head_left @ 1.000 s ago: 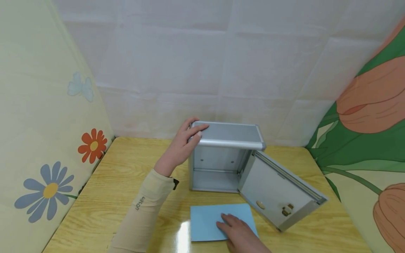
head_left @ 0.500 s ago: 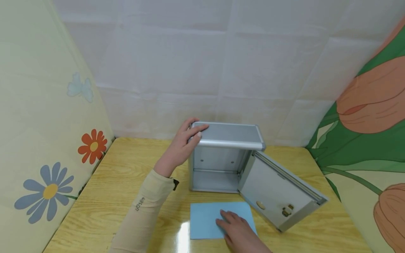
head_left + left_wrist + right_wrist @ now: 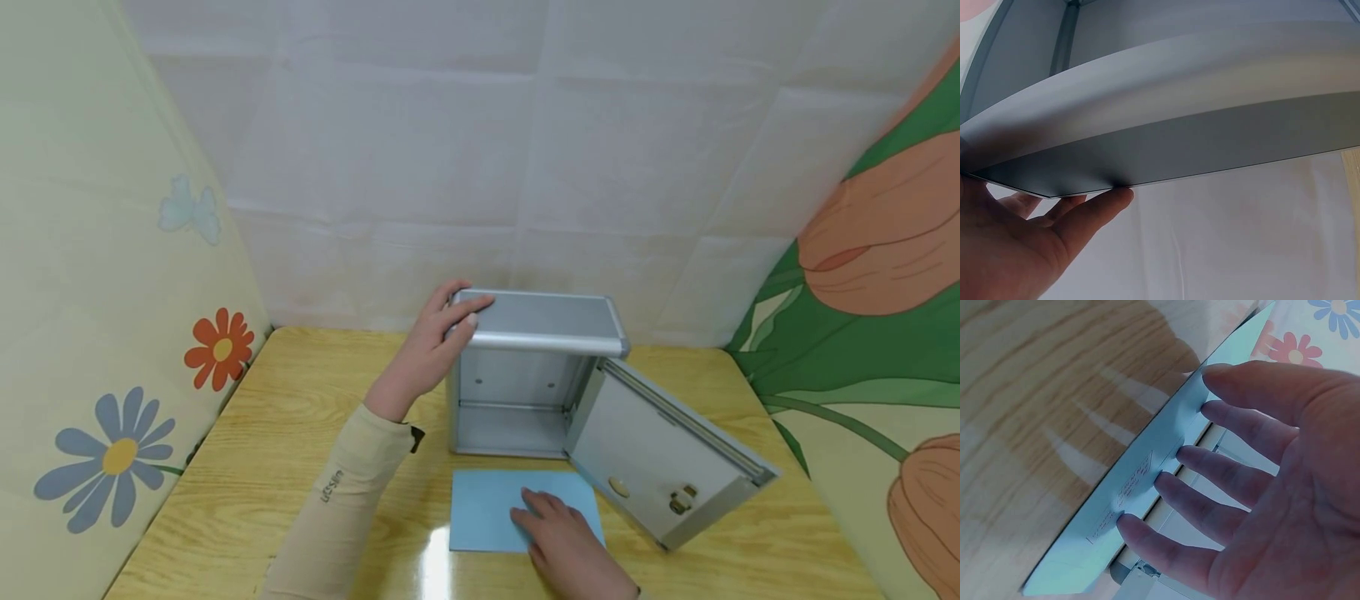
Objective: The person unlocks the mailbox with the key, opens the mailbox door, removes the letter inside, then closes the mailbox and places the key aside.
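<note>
A silver metal box point(image 3: 540, 315) stands upright at the table's back, its door point(image 3: 660, 450) swung out to the right. On the door's inner side is a brass-coloured lock point(image 3: 681, 498). My left hand point(image 3: 429, 346) rests on the box's top left corner, fingers fairly straight; the left wrist view shows its fingertips point(image 3: 1124, 195) touching the top panel. A light-blue paper sheet point(image 3: 487, 508) with small red printing lies flat in front of the box. My right hand point(image 3: 566, 542) presses on it with spread fingertips, plainly seen touching it in the right wrist view.
The wood-patterned table point(image 3: 300, 400) has a glossy surface. A white sheet point(image 3: 390, 167) hangs behind it, with floral fabric point(image 3: 870, 400) on the right and a flowered cloth point(image 3: 90, 292) on the left. The door's lower corner reaches forward beside the right hand.
The blue paper has slid a little away from me, towards the box, under my right hand. The left hand, box and door have stayed put.
</note>
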### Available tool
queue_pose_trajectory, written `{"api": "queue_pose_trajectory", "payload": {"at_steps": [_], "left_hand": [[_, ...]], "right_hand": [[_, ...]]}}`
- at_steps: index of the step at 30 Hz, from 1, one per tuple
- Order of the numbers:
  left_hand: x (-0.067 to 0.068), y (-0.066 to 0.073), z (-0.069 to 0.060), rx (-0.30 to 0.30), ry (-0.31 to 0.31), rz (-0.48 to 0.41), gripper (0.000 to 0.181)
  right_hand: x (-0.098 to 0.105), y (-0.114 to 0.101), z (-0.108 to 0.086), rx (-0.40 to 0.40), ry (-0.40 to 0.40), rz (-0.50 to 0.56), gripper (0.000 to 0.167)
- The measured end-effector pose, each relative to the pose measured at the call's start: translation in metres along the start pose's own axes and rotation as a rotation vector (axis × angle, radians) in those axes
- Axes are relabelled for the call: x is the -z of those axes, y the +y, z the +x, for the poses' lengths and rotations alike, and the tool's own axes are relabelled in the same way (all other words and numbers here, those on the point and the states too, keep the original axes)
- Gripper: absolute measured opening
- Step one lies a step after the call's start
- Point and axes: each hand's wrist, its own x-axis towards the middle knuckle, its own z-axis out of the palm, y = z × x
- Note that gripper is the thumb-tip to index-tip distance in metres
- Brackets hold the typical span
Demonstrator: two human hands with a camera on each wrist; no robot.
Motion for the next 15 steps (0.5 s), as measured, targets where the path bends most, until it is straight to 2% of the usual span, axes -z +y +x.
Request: {"api": "queue_pose_trajectory", "payload": {"at_steps": [10, 15], "left_hand": [[0.0, 0.001, 0.0, 0.009, -0.001, 0.009, 0.045], [0.0, 0.001, 0.0, -0.002, 0.005, 0.004, 0.045]], "right_hand": [[0.006, -0.001, -0.001, 0.023, -0.011, 0.003, 0.044], [0.022, -0.004, -0.007, 0.085, 0.057, -0.058, 0.047]]}}
